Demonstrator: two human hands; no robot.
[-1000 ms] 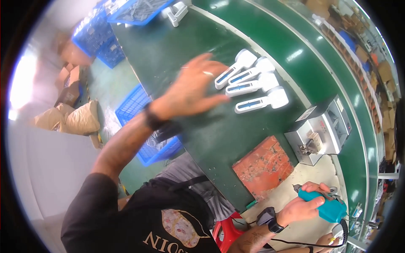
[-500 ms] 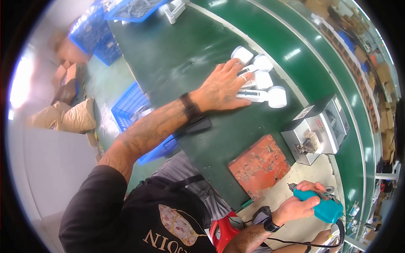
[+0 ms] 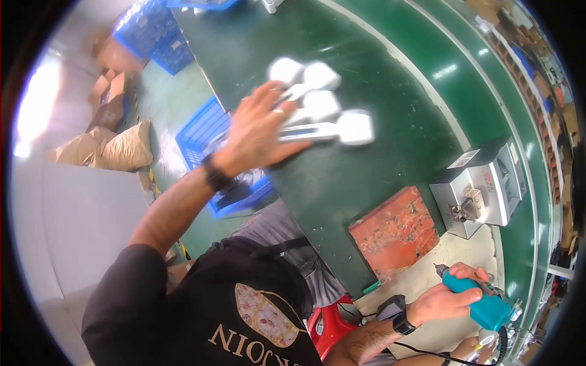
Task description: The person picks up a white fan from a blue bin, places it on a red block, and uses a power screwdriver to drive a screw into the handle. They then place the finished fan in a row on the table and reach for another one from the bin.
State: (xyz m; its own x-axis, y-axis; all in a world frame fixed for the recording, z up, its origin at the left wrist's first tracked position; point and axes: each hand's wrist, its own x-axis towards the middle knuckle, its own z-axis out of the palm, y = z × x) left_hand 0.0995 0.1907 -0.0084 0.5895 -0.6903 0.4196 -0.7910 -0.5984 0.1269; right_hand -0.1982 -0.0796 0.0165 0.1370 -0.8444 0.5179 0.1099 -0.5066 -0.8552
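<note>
On the green tabletop (image 3: 342,183), several white handheld devices (image 3: 355,127) with rounded heads and long handles lie bunched side by side. My left hand (image 3: 256,128) rests across their handle ends near the table's left edge, fingers and thumb spread out, blurred by motion. Part of the handles is hidden under my fingers. At the lower right my right hand (image 3: 448,302) is wrapped round a teal electric screwdriver (image 3: 491,311), its tip pointing up and left. A black cable runs from its rear end.
Below the table's left edge sits a blue basket (image 3: 195,131) with things inside. A worn red block (image 3: 394,235) lies in front of a grey-and-black machine (image 3: 479,189). More blue crates (image 3: 168,55) stand at the far left. Another person's arm (image 3: 464,349) shows at lower right.
My left hand has slid the white devices leftward across the table, closer to its left edge. My right hand still holds the electric screwdriver. The whole view has shifted slightly.
</note>
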